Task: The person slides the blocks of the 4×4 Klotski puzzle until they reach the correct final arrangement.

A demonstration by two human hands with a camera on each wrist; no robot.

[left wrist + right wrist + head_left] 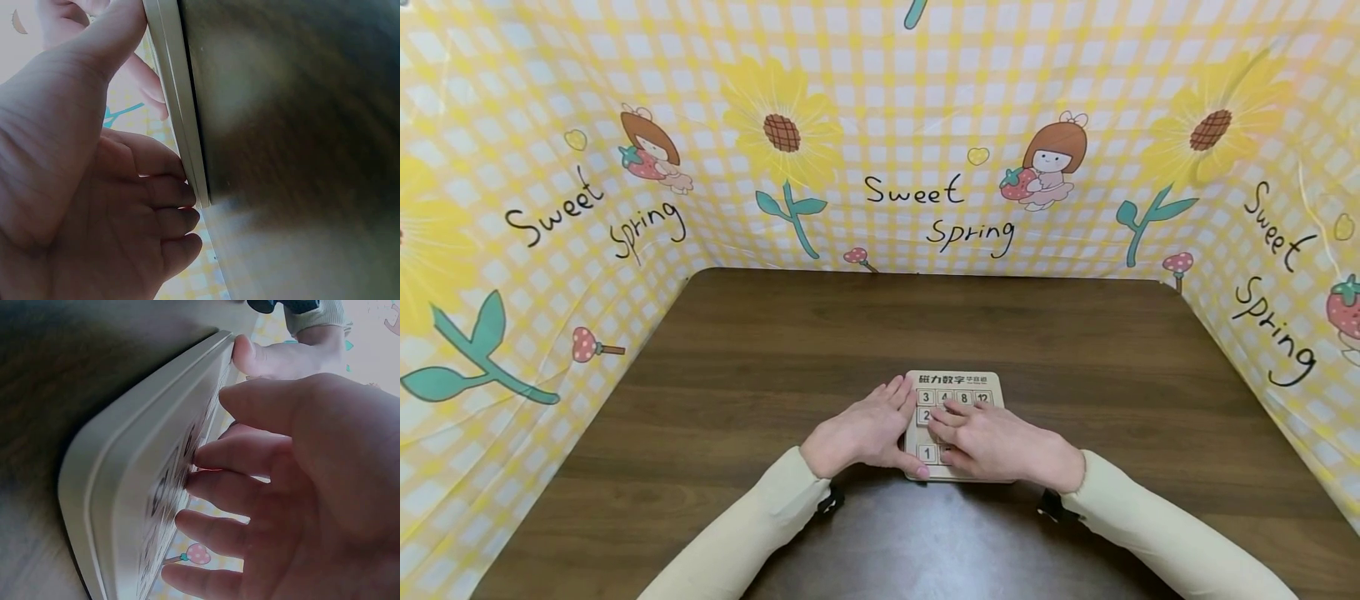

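A wooden sliding number puzzle (953, 379) lies flat on the table, with square number tiles inside its frame. The 3, 8, 12 and 1 tiles show, while several others are hidden beneath the right hand. My left hand (871, 429) rests along the puzzle's left edge, fingers extended and thumb at the near left corner. In the left wrist view its fingertips (181, 190) meet the frame's side. Over the tiles lies my right hand (988, 439), its spread fingers (219, 487) touching the tile faces with no tile pinched.
The dark wood table (820, 325) spreads around the puzzle. A yellow checked cloth (917, 108) printed with sunflowers and lettering stands along the back and both sides. Dark straps (1055, 505) sit under the pale sleeve cuffs.
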